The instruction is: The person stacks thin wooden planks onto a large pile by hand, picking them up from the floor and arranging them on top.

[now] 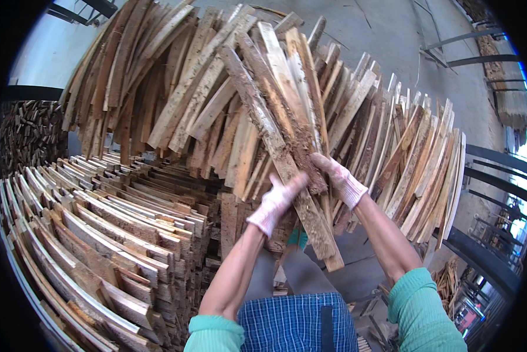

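Beyond my fingers (321, 162) stretches the grey floor (386, 35) — down to their right, thin wood strips (449, 278) lie on it. Whatever bears the slat heap (213, 108) before them is hidden.

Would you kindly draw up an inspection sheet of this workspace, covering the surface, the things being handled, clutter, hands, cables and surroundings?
Surface: grey floor visible beyond the wood; whatever bears the pile of boards is mostly hidden.
Things handled: a long board slants across the pile, beside a bark-covered board.
Clutter: loose wood strips, lower right.
Left hand: gloved, over the long board; blurred, grip unclear.
Right hand: gloved, at the bark-covered board's lower end; grip unclear.
Cables: nothing seen for certain.
Surroundings: stacked boards at left; dark metal frames at right.
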A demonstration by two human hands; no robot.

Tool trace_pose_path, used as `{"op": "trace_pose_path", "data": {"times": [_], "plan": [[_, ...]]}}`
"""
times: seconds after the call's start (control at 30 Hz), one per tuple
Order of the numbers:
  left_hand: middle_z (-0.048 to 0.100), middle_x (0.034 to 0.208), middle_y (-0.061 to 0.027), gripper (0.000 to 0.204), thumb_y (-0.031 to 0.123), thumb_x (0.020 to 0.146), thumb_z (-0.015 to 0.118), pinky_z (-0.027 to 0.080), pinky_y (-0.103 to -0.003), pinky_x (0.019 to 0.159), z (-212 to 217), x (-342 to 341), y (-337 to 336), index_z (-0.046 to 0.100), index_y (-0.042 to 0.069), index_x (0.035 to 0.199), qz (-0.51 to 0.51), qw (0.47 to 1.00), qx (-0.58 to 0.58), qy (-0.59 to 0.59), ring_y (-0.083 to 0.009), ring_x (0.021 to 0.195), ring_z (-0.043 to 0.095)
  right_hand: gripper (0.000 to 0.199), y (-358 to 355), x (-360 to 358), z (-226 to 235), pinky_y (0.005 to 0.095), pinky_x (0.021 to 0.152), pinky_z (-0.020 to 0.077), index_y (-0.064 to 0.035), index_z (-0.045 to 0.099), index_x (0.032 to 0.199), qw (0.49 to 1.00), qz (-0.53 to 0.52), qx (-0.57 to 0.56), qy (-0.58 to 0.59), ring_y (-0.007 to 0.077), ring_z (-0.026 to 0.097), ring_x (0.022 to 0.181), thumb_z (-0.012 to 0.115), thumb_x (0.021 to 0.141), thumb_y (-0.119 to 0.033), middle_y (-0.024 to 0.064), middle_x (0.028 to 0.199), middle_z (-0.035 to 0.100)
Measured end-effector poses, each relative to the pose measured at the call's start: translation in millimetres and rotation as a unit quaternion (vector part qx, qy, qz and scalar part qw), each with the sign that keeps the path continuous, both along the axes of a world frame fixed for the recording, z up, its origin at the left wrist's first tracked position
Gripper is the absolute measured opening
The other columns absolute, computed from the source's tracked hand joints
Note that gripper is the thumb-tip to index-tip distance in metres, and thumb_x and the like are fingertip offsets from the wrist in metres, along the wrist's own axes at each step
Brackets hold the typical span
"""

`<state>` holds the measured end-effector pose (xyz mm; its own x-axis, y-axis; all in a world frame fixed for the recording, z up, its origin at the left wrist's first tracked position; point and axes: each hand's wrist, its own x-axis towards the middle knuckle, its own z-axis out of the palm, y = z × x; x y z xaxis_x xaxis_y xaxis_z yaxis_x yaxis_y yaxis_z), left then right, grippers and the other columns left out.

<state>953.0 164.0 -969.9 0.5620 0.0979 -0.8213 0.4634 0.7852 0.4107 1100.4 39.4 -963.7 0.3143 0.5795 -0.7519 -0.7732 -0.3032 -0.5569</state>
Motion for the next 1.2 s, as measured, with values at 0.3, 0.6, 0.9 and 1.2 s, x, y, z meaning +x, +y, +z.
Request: {"op": "trace_pose_path", "data": {"times": [0.3, 0.6, 0.9, 1.2], "plan": [[0.054, 0.135, -0.0142, 0.103, 0.045, 0.08, 0.081, 0.047, -0.043, 0.106, -14.5, 12.3, -27.9, 0.017, 0.012, 0.153, 0.063, 0.993, 0.093, -0.036, -0.026, 0.123, 0.054, 0.116, -15.6, -13.5, -17.9, 0.035, 0.109, 0.0396, -0.004, 0.008, 0.158, 0.993, 0.003, 0.045, -0.112, 0.0235, 0.048, 0.128, 0.086, 0.077, -0.033, 0.0175, 0.142, 0.048], [0.04, 0.145, -0.0177, 0.131, 0.017, 0.086, 0.077, 0.044, -0.038, 0.106, 226.0, -26.7, -160.5, -0.04, 0.011, 0.144, 0.041, 0.996, 0.073, -0.016, -0.0254, 0.126, 0.048, 0.081, -132.8, -28.5, 217.5, 0.0334, 0.113, 0.0354, -0.0028, 0.029, 0.153, 0.996, 0.082, 0.043, -0.003, 0.0205, 0.044, 0.134, 0.07, 0.091, -0.033, 0.0111, 0.15, 0.044], [0.033, 0.149, -0.0207, 0.127, 0.041, 0.087, 0.076, 0.043, -0.038, 0.107, 360.2, -42.6, -195.4, -0.03, 0.007, 0.15, 0.047, 0.997, -0.06, 0.02, -0.0284, 0.132, 0.043, 0.076, -135.5, -15.9, 385.4, 0.0359, 0.111, 0.0398, -0.0043, 0.04, 0.15, 0.951, 0.194, -0.171, 0.171, 0.0249, 0.048, 0.133, 0.065, 0.091, -0.046, 0.0174, 0.148, 0.046], [0.06, 0.124, -0.0142, 0.068, 0.015, 0.082, 0.081, 0.058, -0.052, 0.091, 178.0, 1.4, -115.3, 0.041, 0.008, 0.137, 0.27, 0.943, -0.186, 0.054, -0.031, 0.108, 0.063, 0.105, -63.4, 12.1, 173.4, 0.0449, 0.109, 0.0377, -0.0021, 0.027, 0.153, 0.913, 0.339, -0.219, -0.064, 0.0333, 0.041, 0.136, 0.069, 0.078, -0.064, 0.0235, 0.151, 0.037]]}}
